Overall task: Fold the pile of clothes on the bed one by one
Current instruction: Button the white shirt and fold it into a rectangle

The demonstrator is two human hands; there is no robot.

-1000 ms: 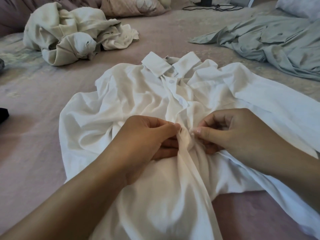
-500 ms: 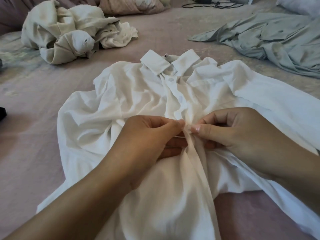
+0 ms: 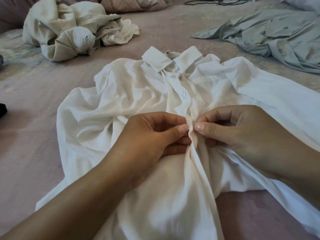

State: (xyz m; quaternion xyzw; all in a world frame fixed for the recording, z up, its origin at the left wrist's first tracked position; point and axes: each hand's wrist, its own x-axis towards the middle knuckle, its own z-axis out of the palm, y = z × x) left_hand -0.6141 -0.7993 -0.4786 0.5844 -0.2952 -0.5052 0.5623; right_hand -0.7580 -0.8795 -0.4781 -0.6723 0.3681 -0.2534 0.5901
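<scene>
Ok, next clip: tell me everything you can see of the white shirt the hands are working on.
The white shirt is thin, slightly sheer, wrinkled fabric with a stiff collar and a buttoned placket showing two pale buttons. It lies front up on the pinkish bedspread, collar away from the camera, a sleeve spread to the right. The left hand and right hand pinch the placket together at mid-chest.

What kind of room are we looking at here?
Most likely a bedroom: clothes lie on a bed's mauve cover, a patterned pillow sits at the far end, and a white shirt is spread out.
</scene>
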